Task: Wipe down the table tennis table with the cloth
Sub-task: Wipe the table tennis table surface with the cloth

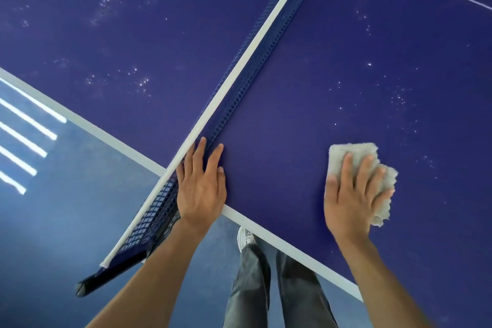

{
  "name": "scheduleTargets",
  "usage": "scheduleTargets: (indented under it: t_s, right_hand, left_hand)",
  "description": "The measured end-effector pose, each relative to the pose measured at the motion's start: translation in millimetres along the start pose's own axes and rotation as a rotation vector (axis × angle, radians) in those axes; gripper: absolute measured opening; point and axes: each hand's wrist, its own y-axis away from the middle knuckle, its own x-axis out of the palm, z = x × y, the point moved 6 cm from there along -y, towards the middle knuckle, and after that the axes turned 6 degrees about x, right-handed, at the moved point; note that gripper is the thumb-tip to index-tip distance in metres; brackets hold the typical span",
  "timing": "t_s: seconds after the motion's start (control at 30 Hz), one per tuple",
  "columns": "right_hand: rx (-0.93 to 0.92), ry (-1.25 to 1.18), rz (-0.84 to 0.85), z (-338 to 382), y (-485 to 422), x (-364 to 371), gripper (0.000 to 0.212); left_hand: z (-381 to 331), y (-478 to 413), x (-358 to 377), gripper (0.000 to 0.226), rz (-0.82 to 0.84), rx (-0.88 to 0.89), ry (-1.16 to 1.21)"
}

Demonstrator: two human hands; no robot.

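Much of the cloth (pixel 356 153) is covered by the right hand (pixel 351 200). The table tennis table (pixel 319 88) is cut off at the top, left and right edges, and the net (pixel 239 82) at the top. Some lower mesh is hidden behind the left hand (pixel 199 184). The white specks (pixel 399 100) are too small to be identified.
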Motion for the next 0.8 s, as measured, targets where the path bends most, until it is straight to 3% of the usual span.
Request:
scheduleTargets:
  t_s: [0.1, 0.27, 0.37, 0.57, 0.7, 0.8]
  right_hand:
    - [0.068, -0.064, -0.028, 49.8, -26.5, -1.1, 0.072]
    - [-0.489, 0.024, -0.001, 157.4, 27.8, 35.0, 0.063]
    - [-0.657, 0.06, 0.051, 136.3, 79.1, 51.6, 0.061]
    - [-0.367, 0.102, 0.027, 31.4, 40.8, 17.6, 0.062]
    - [-0.095, 0.004, 0.027, 65.5, -15.4, 5.4, 0.066]
    - [-0.146, -0.012, 0.025, 126.3, -27.1, 13.9, 0.065]
  left_hand:
    - [1.3, 0.6, -5.5, 0.054, -0.024, 0.009, 0.067]
    - [6.2, -1.6, -10.1, 0.051, -0.056, -0.011, 0.213]
    - [5.9, -0.3, -12.5, 0.051, -0.055, -0.025, 0.232]
    - [-4.1, 2.0, -5.7, 0.052, 0.03, 0.085, 0.001]
    - [-3.5, 3.1, -4.5, 0.052, 0.004, 0.1, -0.021]
    - [-1.4, 1.1, -7.6, 0.055, -0.045, 0.024, 0.066]
